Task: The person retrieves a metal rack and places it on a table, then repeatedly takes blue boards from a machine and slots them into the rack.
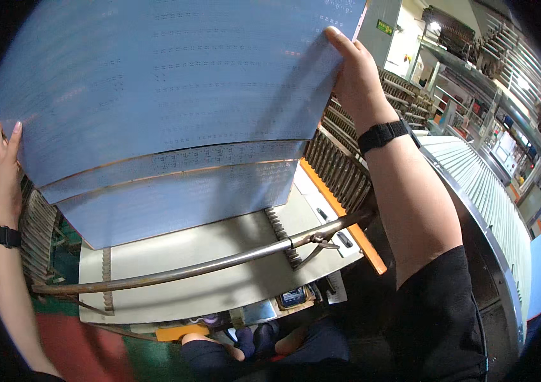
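Observation:
A large blue panel (219, 83), marked with rows of small dots like a circuit board panel, is held up in front of me. My left hand (8, 153) is closed on its left edge, with part of the fingers hidden behind it. At the upper right edge, my right hand (358, 76) grips the same panel, thumb lying on its face. Below the held panel, the lower parts of other blue panels (187, 200) show, standing on a pale board (175, 267). Two toothed strips (281, 229) run along that board.
A curved metal bar (219, 262) crosses in front of the pale board. An orange edge strip (346, 219) borders its right side. Slotted racks (340, 159) stand behind on the right, beside a row of white slats (480, 184). A phone (294, 297) lies low near my legs.

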Available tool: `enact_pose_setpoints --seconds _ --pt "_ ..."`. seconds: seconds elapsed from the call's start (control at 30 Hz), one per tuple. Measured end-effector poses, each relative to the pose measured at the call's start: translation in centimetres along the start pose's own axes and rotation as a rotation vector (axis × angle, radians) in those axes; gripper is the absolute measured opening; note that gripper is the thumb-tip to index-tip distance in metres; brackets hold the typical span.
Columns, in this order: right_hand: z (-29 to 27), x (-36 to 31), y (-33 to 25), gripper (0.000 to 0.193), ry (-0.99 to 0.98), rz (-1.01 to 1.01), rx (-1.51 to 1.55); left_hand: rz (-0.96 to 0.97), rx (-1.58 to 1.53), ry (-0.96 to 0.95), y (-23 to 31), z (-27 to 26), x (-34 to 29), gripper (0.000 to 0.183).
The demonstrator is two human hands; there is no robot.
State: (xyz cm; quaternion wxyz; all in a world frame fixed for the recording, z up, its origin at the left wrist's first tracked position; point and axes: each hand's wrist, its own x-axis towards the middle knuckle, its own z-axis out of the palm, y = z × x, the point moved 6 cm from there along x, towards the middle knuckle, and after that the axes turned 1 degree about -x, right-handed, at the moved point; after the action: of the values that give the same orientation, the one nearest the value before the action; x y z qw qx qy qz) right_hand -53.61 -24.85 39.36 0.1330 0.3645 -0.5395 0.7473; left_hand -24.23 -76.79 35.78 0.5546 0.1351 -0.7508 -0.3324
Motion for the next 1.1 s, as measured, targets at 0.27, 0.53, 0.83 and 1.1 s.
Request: enact_pose_setpoints --seconds 0.27,0.53,0.83,1.1 --pt "0.0 -0.5 1.2 0.043 -0.028 0.162 -0.022 0.080 0.014 -0.056 4.3 -0.3 -2.1 0.060" --pt "-2.8 0.1 1.8 0.046 -0.006 0.185 0.049 0.176 -0.164 -0.086 4.8 -0.4 -2.1 0.044" --pt "-2.8 0.3 2.4 0.039 -0.072 0.197 -0.116 -0.041 -0.149 -0.051 2.6 -1.0 -1.1 0.052" --pt "-3.0 0.2 2.9 0.035 -0.022 0.171 -0.084 -0.093 -0.118 -0.092 1.1 -1.5 -0.8 0.057"
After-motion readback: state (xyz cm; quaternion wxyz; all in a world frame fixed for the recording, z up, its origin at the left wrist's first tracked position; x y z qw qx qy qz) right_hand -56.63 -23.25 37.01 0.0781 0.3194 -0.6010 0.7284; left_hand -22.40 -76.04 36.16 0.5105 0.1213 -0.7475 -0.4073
